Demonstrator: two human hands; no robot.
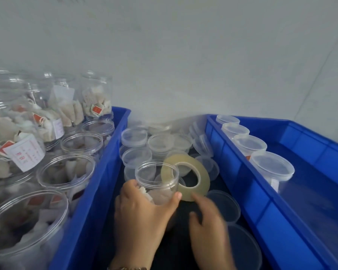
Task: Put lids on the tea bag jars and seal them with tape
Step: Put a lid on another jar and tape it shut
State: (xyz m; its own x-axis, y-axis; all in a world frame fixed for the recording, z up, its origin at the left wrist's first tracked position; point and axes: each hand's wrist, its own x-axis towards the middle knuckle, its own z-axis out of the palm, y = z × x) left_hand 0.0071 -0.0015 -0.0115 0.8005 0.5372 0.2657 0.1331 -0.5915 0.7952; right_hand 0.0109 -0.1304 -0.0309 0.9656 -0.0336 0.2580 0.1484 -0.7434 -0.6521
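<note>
While the left hand (pixel 142 209) curls round an open tea bag jar (pixel 157 182), steadying it upright for capping, the blurred right hand (pixel 207 221) holds the tape roll (pixel 185 177) at the jar's 3 o'clock; its exact grip I cannot tell. Loose lids (pixel 134 137) lie heaped at 12 o'clock, within reach. Open jars (pixel 65 173) crowd the left bin (pixel 98 191) at 9 o'clock; capped jars (pixel 271 167) line the right bin (pixel 248 191). Both wrists are cut off below.
</note>
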